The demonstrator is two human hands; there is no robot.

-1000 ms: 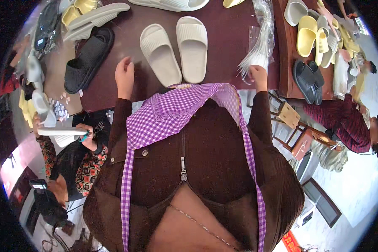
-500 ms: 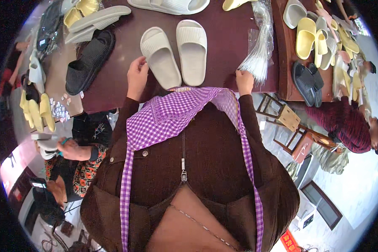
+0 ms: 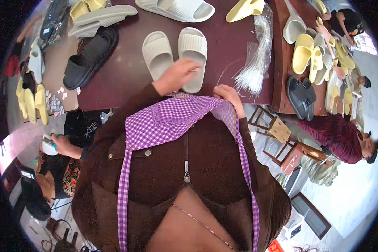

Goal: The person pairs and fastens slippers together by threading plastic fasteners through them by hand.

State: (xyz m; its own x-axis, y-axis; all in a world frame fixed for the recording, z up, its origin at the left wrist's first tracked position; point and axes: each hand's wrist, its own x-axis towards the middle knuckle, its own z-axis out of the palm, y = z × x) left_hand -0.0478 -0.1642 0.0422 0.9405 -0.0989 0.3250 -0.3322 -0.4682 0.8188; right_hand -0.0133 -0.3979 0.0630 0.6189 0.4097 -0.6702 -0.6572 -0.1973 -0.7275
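A pair of pale beige slippers lies toes away on the dark red table in front of me: the left slipper (image 3: 157,48) and the right slipper (image 3: 192,42). Over their heel ends reaches my left hand (image 3: 178,76), slightly blurred, fingers stretched to the right with nothing visible in them. My right hand (image 3: 230,96), at the table's near edge, pinches a thin clear plastic strip (image 3: 223,72) that curves up from the fingertips. Just beyond that hand lies a fanned bundle of white plastic strips (image 3: 253,75), partly in a clear bag.
Black slippers (image 3: 90,59), grey slippers (image 3: 105,19) and white slippers (image 3: 178,9) surround the pair. More footwear, including a yellow slipper (image 3: 302,53), covers the brown table at right. A co-worker's hand (image 3: 67,146) is at lower left; wooden stools (image 3: 277,130) stand at right.
My left hand has moved right, from beside the left slipper to over the heels. My right hand has drawn back from the bundle with one strip. The view has shifted slightly.
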